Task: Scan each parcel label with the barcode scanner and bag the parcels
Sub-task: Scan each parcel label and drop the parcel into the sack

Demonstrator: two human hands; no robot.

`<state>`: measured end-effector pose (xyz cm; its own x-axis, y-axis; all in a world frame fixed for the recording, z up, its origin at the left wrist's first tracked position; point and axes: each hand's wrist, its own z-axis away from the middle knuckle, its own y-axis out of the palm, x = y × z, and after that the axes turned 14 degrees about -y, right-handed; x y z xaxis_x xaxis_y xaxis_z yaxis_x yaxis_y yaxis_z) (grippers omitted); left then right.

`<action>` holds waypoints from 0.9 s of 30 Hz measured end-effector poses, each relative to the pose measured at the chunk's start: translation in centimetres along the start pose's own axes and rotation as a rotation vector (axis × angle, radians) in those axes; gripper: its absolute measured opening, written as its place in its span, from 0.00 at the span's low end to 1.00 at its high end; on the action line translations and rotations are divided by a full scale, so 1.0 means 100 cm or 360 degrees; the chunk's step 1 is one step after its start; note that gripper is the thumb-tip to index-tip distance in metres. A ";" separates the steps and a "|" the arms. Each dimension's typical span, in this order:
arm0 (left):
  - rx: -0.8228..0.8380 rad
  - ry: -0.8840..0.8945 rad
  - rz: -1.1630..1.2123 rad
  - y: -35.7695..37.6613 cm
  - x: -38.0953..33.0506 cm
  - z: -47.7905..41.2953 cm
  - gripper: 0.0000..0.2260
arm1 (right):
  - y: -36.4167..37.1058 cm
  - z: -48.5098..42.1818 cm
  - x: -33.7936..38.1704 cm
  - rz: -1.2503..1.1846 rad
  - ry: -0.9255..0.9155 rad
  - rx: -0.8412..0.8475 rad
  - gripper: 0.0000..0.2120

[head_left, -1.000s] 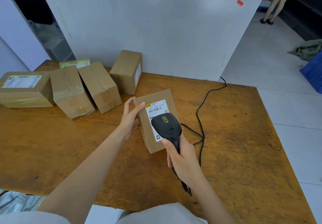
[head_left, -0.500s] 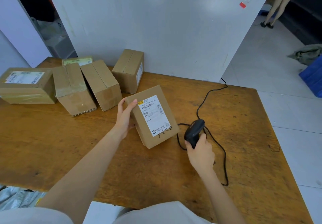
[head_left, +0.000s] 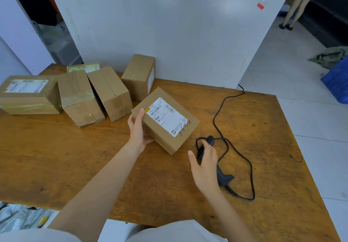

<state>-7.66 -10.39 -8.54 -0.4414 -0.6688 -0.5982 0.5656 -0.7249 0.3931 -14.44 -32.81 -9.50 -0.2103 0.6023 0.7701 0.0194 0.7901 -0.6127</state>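
on table [head_left: 56, 157], scanner [head_left: 224, 177] now down; right hand [head_left: 206, 168] loosened

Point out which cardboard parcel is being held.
The labelled parcel gripped by the left hand, label facing up; the other parcels rest untouched farther back.

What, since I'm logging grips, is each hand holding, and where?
Left hand grips the labelled parcel by its left edge, thumb on top. Right hand lies open over the scanner, holding nothing.

Single head-worn wide-angle view, facing forward and down onto table [head_left: 56, 157]; left hand [head_left: 138, 130], right hand [head_left: 204, 166] at close range; wall [head_left: 169, 25] beyond, floor [head_left: 301, 110] right
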 end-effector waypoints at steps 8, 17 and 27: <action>0.0031 -0.0077 -0.0066 0.002 0.018 0.013 0.34 | 0.022 -0.022 0.043 -0.0461 0.0045 -0.0195 0.28; -0.0228 -0.0086 -0.0179 -0.067 0.006 0.053 0.31 | 0.052 -0.036 0.082 -0.0466 0.0055 -0.0394 0.22; -0.0471 0.0136 0.0240 -0.270 -0.030 0.166 0.34 | 0.183 0.040 0.223 -0.1026 -0.0246 0.0248 0.21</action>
<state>-33.17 8.42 -5.73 -0.2846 -0.7396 -0.6098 0.8031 -0.5313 0.2696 -22.69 -5.33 -4.22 -0.2699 -0.0159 0.9628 -0.2953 0.9530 -0.0670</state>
